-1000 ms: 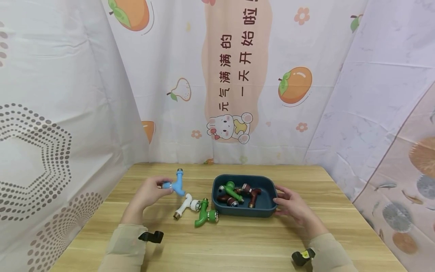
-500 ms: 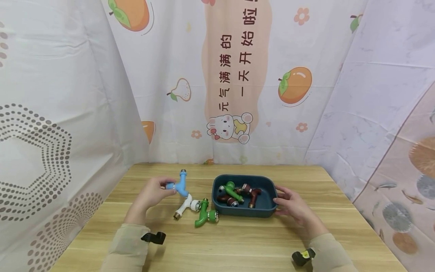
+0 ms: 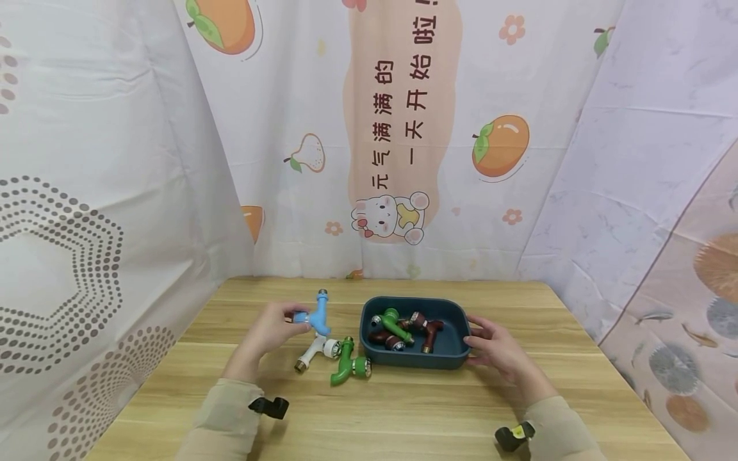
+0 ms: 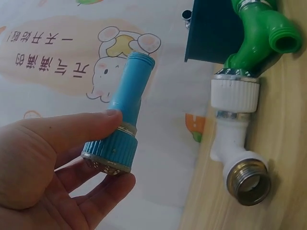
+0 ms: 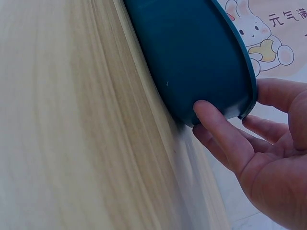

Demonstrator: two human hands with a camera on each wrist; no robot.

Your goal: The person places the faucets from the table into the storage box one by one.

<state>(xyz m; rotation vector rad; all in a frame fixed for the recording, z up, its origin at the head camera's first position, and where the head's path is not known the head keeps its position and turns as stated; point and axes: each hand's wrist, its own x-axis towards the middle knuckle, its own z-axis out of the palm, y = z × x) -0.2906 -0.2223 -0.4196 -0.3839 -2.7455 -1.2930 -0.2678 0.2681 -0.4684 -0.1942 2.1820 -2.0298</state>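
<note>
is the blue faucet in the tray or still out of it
Out of it. The left hand pinches the blue faucet above the table, left of the tray, over the white faucet.

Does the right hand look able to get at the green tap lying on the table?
Probably not easily: the right hand holds the tray's far end, the tray lies between, and the green tap sits beyond it.

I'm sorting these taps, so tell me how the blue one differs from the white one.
The blue tap is pinched in the left hand, lifted off the table; the white tap lies on the wood against the green tap. They differ in colour. Both are plastic with metal threaded ends.
</note>
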